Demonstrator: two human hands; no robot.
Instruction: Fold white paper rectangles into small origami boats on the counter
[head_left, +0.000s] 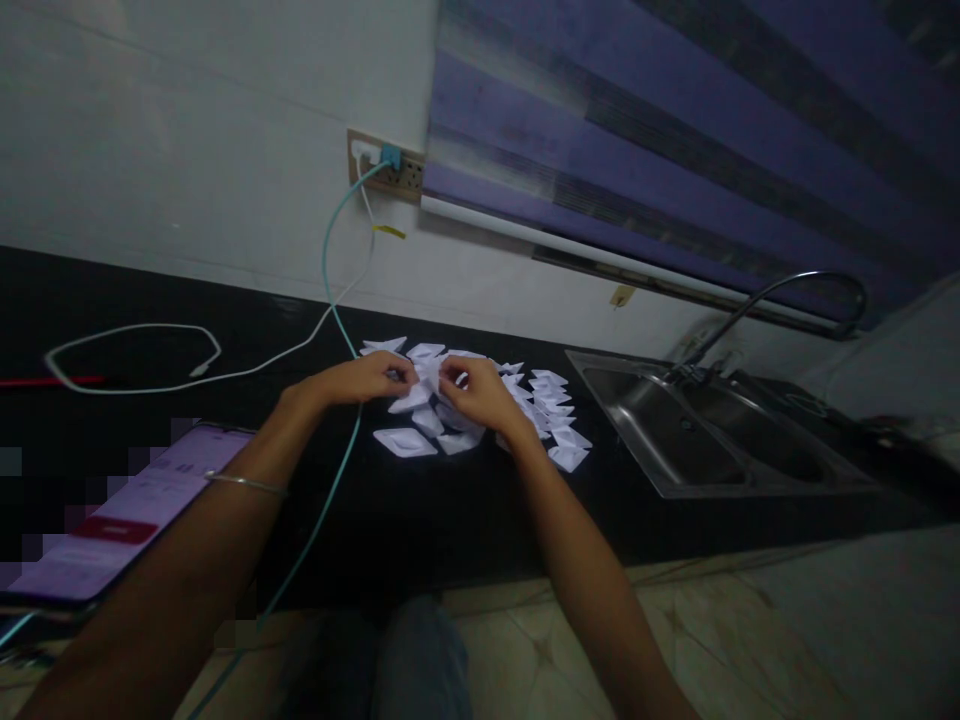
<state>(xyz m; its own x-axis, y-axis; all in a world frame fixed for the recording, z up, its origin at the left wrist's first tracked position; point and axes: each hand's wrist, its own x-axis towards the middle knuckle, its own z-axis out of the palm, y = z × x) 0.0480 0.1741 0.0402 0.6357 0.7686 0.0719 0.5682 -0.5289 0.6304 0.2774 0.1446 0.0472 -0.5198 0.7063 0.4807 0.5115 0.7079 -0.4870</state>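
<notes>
My left hand and my right hand face each other over a pile of white paper boats on the dark counter. Between them is a piece of white folded paper, pinched at its two sides by the thumbs and fingers. Its exact shape blurs into the pile behind it. More paper boats lie in overlapping rows right of my right hand. A thin bangle circles my left forearm.
A lit phone or tablet lies by my left forearm. A teal cable and a white cable run from the wall socket across the counter. A steel double sink with a curved faucet is at right.
</notes>
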